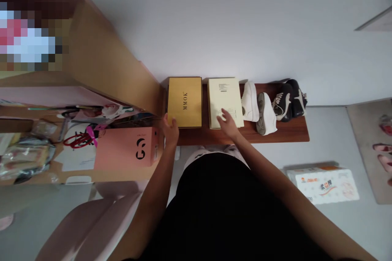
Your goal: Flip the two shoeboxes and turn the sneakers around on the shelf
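"So, in the head view, where is your left hand?"

"My left hand [170, 129] is at the near left corner of the gold box [185, 102], thumb and fingers apart. I cannot tell whether they grip it."

"And the gold box itself?"

"It lies flat on the dark wooden board [294, 132], against the wall side, with MMOK printed sideways on its lid."

"What about your right hand?"

"My right hand [228, 124] is loosely spread over the near part of the cream box [225, 94], holding nothing. Whether my fingertips touch the lid, I cannot tell."

"How do the two boxes stand to each other?"

"Side by side, the cream one to the right, with a narrow strip of wood between them."

"Anything further along the board?"

"Just beside the cream box are white shoes [268, 120], then black shoes [298, 106] near the right end."

"And around you?"

"A pink box [122, 149] lies to my left; a white printed pack [326, 187] sits on the floor to my right."
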